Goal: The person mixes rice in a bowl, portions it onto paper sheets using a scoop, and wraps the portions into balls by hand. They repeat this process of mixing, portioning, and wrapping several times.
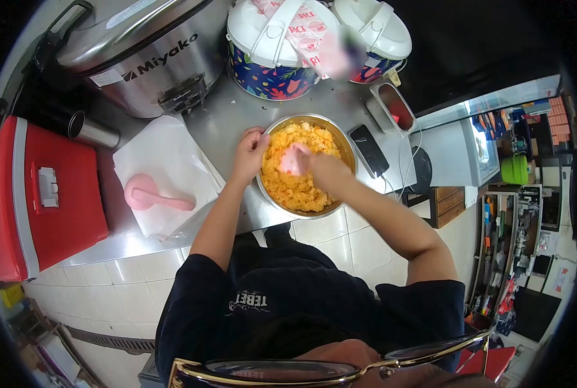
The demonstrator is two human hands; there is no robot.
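A steel mixing bowl (348, 152) full of orange-yellow rice (301, 194) stands at the counter's front edge. My left hand (251, 154) is closed on the bowl's left rim, thumb toward the inside. My right hand (332, 176) reaches over the right side of the bowl, its fingers wrapped round a pink rice paddle (293, 160). The paddle's blade rests in the rice; its handle is mostly hidden by my hand. To the left, a pink round scoop with a handle (145, 192) lies on a stack of white paper sheets (165, 149).
A Miyako rice cooker (146, 64) stands back left, with a red cooler box (62, 194) at far left. Patterned lidded containers (269, 71) are behind the bowl. A phone (370, 150), a small steel tray (389, 108) and a white cable (413, 165) lie to the right.
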